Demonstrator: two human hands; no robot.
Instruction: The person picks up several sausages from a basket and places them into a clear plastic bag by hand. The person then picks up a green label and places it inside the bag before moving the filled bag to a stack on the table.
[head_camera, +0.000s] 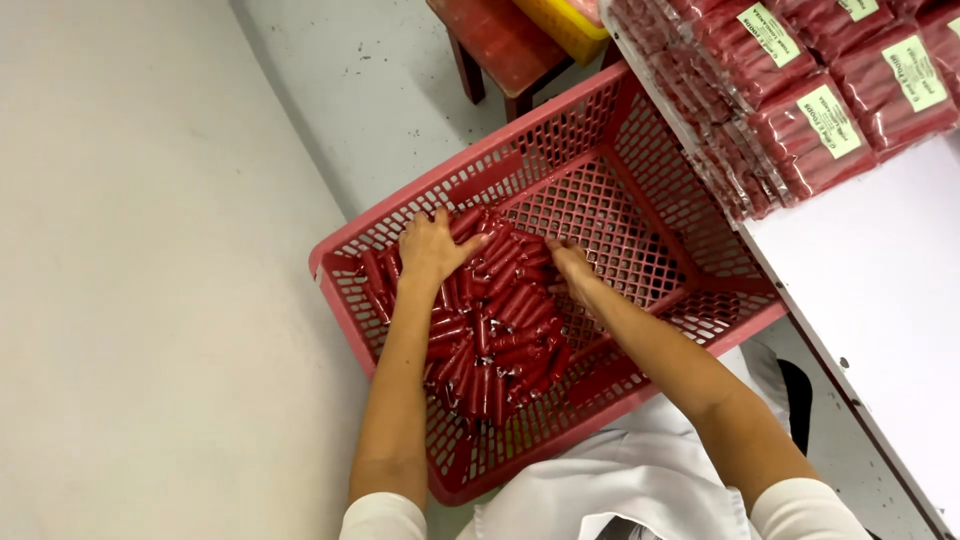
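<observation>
Inside pink basket (352, 300), red sausages (495, 330) lying mostly lengthwise away, left hand (430, 247) spread open, right hand (572, 262) grip unclear

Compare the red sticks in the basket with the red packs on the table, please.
The loose sticks lie jumbled in the pink basket; the packs sit stacked on the white table. The sticks are unwrapped; the packs are in clear wrap with green labels. Both are red.

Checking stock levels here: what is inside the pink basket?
The pink basket holds a heap of small red sausages on its left side. The left hand and right hand rest on the heap, hiding the pieces beneath; the basket's right side shows bare mesh.
</observation>
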